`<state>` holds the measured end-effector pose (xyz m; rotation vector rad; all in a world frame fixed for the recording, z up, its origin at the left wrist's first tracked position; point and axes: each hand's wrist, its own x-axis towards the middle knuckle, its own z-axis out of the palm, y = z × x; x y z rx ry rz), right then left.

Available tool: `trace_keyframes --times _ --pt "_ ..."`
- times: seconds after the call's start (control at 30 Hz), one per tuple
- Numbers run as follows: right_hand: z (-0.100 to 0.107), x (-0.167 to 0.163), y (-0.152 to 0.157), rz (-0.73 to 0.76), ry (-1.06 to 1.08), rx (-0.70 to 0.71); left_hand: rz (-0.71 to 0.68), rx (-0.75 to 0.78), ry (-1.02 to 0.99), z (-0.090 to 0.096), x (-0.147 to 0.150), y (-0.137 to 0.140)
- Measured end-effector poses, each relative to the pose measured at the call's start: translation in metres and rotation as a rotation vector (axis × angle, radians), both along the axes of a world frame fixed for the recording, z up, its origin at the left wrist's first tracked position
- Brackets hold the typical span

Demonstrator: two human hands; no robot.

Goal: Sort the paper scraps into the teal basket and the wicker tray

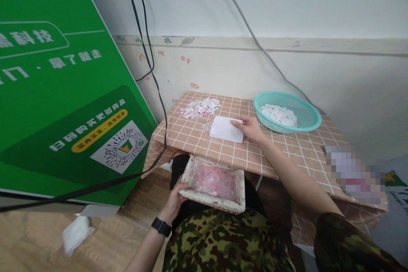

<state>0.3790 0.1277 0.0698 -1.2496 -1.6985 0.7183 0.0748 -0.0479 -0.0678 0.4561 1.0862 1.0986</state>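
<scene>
My left hand (174, 200) grips the left side of a cloth-lined basket (210, 202) over my lap, just below the table edge. Inside the basket lie pink and clear thin pieces (216, 180), too small to name. My right hand (250, 127) has its thumb on top of a flat white rectangular plate (225, 129) and holds it by the right edge, low over the tablecloth. Some clear pinkish pieces (208, 127) show at the plate's left edge; whatever is under it is hidden. Behind it is a loose pile of white and pink flakes (200, 107).
A teal plastic colander (306, 127) with small white pieces (279, 114) stands at the back right of the checked tablecloth (191, 138). A blurred-out item (350, 174) lies at the right. Black cables hang before a green signboard (73, 123). A white plastic bag (76, 233) is on the floor.
</scene>
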Motion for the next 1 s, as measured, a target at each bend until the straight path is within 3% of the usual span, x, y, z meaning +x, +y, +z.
trace_keyframes --times 0.27,0.47,0.67,0.8,1.0 --pt "-0.004 -0.005 0.001 0.088 -0.001 -0.03 0.016 -0.018 0.002 0.003 0.002 0.0" --pt "-0.003 0.017 0.005 -0.02 0.029 -0.045 0.03 -0.01 0.019 0.003 0.001 0.0" --pt "0.001 0.019 -0.007 0.215 0.044 -0.265 0.062 -0.021 0.012 0.007 -0.004 0.001" --pt "0.005 0.015 -0.012 0.207 0.056 -0.291 0.091 -0.038 -0.006 0.012 -0.008 0.003" --pt "0.012 0.008 -0.02 0.399 0.062 -0.407 0.119 -0.041 -0.009 0.022 -0.011 0.005"
